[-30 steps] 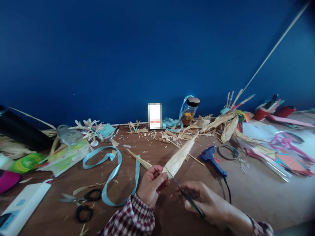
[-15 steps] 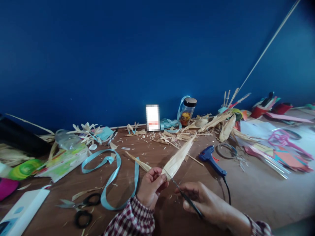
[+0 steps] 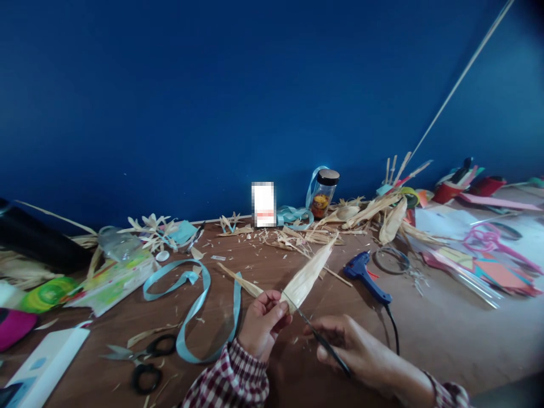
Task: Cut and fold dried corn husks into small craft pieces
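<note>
My left hand (image 3: 264, 322) pinches the lower end of a pale dried corn husk (image 3: 308, 276), whose pointed tip slants up to the right. Fingers of my right hand (image 3: 355, 343) are wrapped round the dark handle of a thin tool (image 3: 330, 350), which looks like tweezers or slim scissors. Its narrow metal tip reaches the husk beside my left thumb. Under the husk, just left of my left hand, a narrow husk strip (image 3: 240, 279) points up to the left.
Black-handled scissors (image 3: 144, 355) and a looped blue ribbon (image 3: 195, 309) lie on the left. To the right are a blue glue gun (image 3: 368, 276) with its cable and a wire coil (image 3: 391, 259). A lidded jar (image 3: 325, 192) and husk scraps (image 3: 293, 238) stand or lie near the wall.
The view has shifted very slightly, so the items at the left appear a little further right. Both hands, the husk and the tool hold nearly the same position.
</note>
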`<state>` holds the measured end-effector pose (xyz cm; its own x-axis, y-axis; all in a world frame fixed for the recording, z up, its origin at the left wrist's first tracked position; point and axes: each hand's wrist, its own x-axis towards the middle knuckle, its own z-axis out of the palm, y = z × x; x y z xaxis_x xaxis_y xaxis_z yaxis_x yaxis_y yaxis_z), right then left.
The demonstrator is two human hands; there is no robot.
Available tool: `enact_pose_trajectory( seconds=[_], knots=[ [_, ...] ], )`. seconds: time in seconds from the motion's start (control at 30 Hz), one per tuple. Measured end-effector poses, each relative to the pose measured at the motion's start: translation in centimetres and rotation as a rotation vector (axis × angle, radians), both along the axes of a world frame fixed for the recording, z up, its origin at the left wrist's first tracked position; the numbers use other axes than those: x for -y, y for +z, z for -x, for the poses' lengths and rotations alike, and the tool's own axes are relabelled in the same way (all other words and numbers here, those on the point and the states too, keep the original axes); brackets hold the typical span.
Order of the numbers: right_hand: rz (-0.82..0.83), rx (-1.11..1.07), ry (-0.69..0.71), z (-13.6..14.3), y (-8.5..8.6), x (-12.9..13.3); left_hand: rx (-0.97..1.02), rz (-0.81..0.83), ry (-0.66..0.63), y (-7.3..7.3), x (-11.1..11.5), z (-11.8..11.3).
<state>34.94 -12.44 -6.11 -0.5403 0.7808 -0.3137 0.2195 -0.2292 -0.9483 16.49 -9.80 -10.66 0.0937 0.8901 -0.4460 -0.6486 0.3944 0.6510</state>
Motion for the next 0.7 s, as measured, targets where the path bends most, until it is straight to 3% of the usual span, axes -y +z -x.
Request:
enact_pose_trajectory(
  seconds=[0.7],
  knots=[
    [-0.051, 0.054, -0.036, -0.2, -1.1, 0.9, -0.015, 0.004, -0.039, -0.1, 0.0, 0.0]
  ],
)
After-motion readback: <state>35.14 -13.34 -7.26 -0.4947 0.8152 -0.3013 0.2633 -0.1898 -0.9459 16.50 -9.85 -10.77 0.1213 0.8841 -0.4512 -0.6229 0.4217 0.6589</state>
